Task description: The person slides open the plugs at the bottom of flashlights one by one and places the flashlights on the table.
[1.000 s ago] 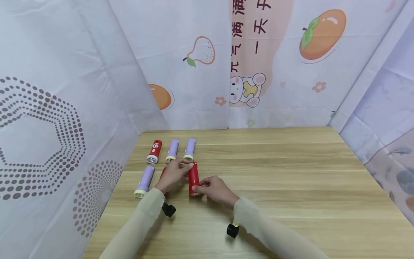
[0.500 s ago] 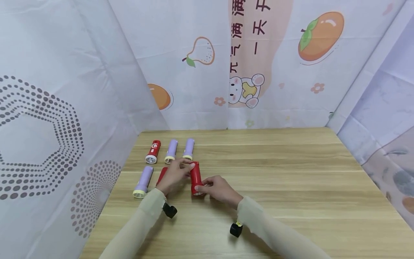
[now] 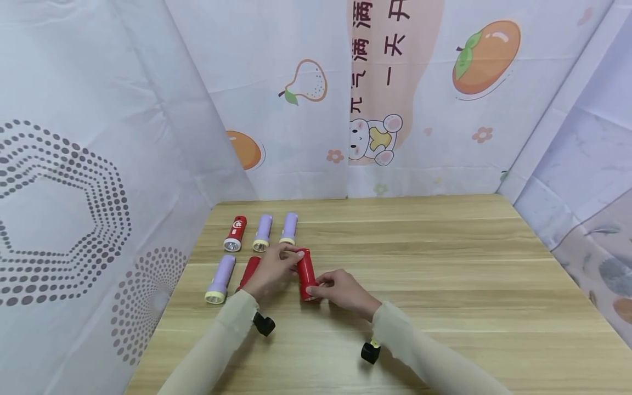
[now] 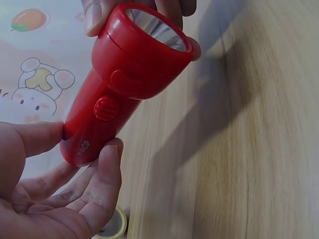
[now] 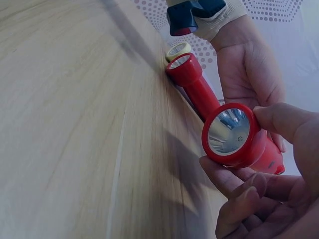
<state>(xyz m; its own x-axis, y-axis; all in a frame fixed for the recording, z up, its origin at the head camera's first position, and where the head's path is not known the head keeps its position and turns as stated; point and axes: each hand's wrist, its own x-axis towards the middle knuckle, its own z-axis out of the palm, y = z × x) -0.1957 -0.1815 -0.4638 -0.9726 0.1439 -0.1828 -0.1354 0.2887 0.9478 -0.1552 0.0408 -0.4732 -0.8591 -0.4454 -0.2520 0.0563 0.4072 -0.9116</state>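
Both hands hold a red flashlight (image 3: 306, 270) between them, above the wooden table. My left hand (image 3: 273, 269) pinches its tail end with thumb and fingers; in the left wrist view the switch side of the flashlight (image 4: 107, 99) faces the camera. At the lens end, my right hand (image 3: 347, 294) grips the head, thumb on one side and fingers on the other. The right wrist view looks into its clear lens (image 5: 229, 132). A second red flashlight (image 3: 250, 271) lies on the table left of the held one, partly covered by the left hand.
To the left lies a purple flashlight (image 3: 220, 280). Farther back, a red flashlight (image 3: 235, 233) and two purple ones, a left one (image 3: 263, 230) and a right one (image 3: 289, 226), form a row. Printed curtains (image 3: 276, 164) stand behind the table (image 3: 444, 285).
Both hands have shifted a little to the right, carrying the red flashlight with them. More of the red flashlight beside the left hand now shows.
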